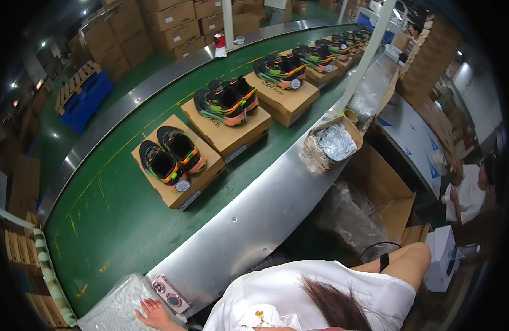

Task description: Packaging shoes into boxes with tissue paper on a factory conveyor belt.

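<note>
My left hand [154, 315] is at the lower left, fingers apart and holding nothing. It lies over or just above a stack of clear plastic bags [117, 304] at the belt's near end. Beside it, a pink phone [171, 294] with a ring on its back lies on the metal edge. My right forearm, with a black band [384, 262] at the wrist, bends back toward my white shirt [287, 287]; the hand itself is hidden. The nearest pair of black, orange and green shoes [171, 155] sits on a closed brown shoebox [202, 179], apart from both hands.
More shoe pairs [227, 102] on boxes line the green belt [94, 220] into the distance. A carton of crumpled paper [334, 142] stands on the metal edge [249, 212]. An open carton [384, 193] with plastic is at the right, where another person [468, 193] sits.
</note>
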The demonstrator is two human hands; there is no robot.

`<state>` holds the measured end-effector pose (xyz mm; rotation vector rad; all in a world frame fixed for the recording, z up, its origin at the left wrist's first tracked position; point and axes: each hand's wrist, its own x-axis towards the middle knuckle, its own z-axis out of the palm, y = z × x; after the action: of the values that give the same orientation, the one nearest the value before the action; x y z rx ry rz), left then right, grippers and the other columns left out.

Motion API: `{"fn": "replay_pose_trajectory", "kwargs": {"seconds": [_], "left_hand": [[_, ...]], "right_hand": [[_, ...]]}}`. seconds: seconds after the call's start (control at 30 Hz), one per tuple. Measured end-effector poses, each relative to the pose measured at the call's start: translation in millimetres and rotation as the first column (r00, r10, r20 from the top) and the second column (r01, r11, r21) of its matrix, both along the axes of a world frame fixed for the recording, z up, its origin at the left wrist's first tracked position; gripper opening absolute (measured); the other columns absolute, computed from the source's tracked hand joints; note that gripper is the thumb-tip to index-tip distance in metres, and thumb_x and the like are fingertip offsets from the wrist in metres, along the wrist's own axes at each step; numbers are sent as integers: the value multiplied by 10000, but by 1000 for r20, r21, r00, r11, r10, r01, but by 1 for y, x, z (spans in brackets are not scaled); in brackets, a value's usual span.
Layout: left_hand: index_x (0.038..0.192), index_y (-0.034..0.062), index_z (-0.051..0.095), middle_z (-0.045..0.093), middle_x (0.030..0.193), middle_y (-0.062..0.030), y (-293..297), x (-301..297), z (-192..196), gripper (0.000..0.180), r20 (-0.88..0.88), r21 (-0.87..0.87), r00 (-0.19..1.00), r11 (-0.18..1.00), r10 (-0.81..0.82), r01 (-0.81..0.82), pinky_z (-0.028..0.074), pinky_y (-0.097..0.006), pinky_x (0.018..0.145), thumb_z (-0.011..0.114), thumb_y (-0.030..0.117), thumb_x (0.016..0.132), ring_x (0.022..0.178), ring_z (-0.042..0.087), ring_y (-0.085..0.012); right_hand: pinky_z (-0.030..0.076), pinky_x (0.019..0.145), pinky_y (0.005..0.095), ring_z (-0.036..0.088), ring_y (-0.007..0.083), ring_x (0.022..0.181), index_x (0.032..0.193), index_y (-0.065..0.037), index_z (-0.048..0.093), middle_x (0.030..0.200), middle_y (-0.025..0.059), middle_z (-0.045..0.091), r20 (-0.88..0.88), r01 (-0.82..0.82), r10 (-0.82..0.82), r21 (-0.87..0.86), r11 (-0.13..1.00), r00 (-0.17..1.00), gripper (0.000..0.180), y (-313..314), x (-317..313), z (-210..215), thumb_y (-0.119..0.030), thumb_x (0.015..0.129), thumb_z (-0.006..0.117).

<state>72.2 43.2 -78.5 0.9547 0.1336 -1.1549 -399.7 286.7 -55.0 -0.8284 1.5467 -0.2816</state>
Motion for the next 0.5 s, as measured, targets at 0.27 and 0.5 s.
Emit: {"fn": "replay_pose_trajectory", "kwargs": {"seconds": [0.27,0.5], "left_hand": [[918,-17,549,555,900,-155,-3,9,-32,452,-104,-54,947,953,-303,298,355,-468,852,552,403,750,888,494,-303],[948,-32,535,559,914,-167,-23,-16,-28,490,-112,-138,894,898,-434,419,348,-451,848,566,406,733,881,491,-296]], "right_hand": [[451,701,320,592,239,747,892,-53,620,824,120,625,-77,163,-165,-43,986,983,283,18,2,7,-275,723,576],[451,694,320,591,235,738,875,-52,621,810,119,624,-239,362,-355,-16,932,904,282,20,9,-24,-277,708,589]]}}
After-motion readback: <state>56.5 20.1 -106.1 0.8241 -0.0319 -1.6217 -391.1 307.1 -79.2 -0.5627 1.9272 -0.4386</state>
